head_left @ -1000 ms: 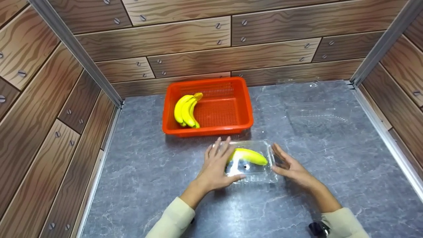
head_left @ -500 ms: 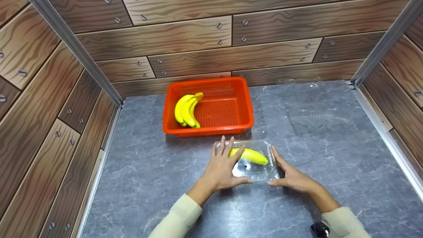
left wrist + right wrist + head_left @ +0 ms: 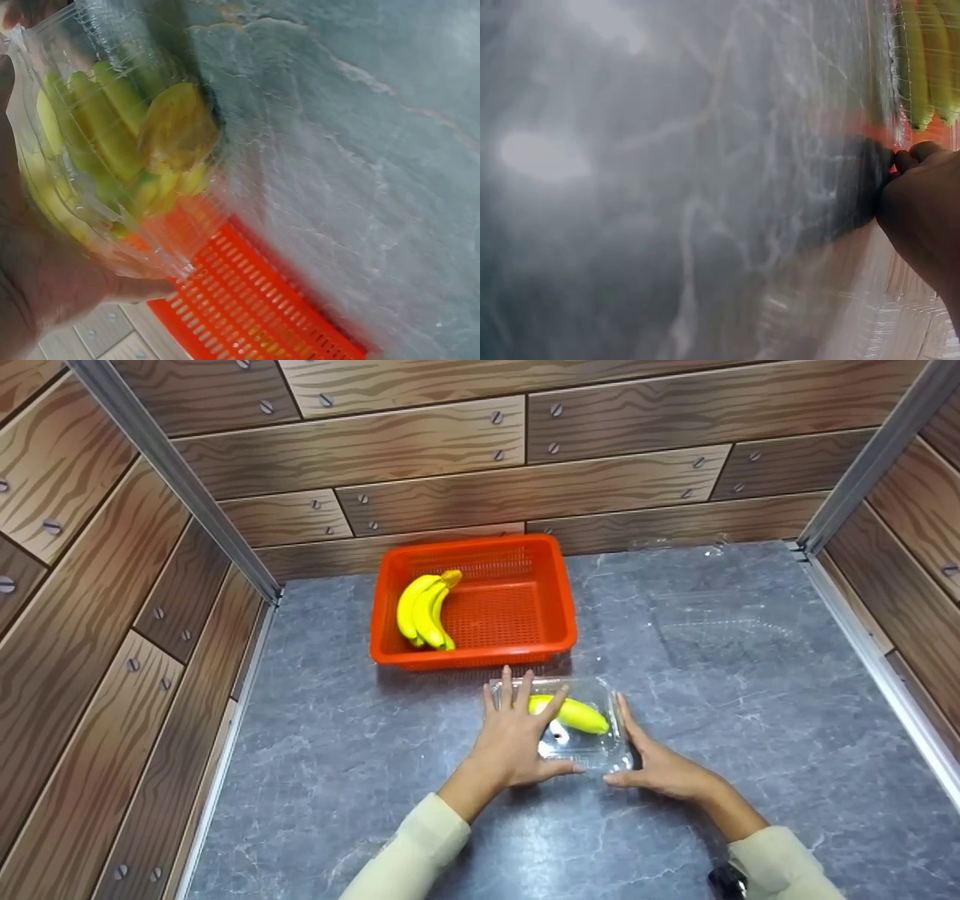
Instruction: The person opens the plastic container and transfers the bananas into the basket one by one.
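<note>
Centre of the head view: clear plastic box (image 3: 577, 735) on the grey marble table (image 3: 750, 750), a single banana (image 3: 574, 714) inside. Left hand (image 3: 517, 739) lies flat on the lid, fingers straight and spread. Right hand (image 3: 660, 765) rests against the box's right side, fingers extended. Just above, an orange basket (image 3: 551, 585) holds a banana bunch (image 3: 424, 611).

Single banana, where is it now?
Head view: the single banana lies inside the clear plastic box, between both hands, just in front of the orange basket.
</note>
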{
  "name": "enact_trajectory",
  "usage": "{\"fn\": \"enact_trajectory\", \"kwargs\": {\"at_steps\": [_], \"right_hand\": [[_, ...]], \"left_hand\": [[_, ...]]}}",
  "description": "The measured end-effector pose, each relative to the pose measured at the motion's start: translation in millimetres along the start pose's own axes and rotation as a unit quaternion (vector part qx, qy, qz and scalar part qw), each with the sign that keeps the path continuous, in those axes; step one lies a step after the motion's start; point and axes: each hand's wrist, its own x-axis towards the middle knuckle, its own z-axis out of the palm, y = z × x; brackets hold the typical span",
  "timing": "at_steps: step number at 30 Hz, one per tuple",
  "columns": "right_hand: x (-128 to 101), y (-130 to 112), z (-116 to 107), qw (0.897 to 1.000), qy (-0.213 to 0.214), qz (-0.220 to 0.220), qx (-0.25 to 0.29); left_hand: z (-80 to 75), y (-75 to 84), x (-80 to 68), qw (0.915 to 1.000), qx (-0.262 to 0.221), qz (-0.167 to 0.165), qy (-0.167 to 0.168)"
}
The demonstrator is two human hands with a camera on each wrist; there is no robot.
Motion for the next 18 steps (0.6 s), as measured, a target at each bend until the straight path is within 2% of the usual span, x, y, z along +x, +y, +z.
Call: {"fn": "enact_trajectory", "kwargs": {"at_steps": [4,10,18], "right_hand": [[-0.6,-0.7,-1.8,1.0,-0.002,-0.007,0.003],[-1.1,1.2,-1.1,1.0,0.002,-0.026,0.014],[-0.3,2.1,2.0,1.0,0.017,-0.025,0.006]], "left_hand": [[-1.3,4.4,2.6,0.9998,0.017,-0.002,-0.004],[0.9,5.6,4.4,0.9998,0.018,0.004,0.005],[2.9,4.3,6.7,0.9996,0.022,0.013,0.007]]}}
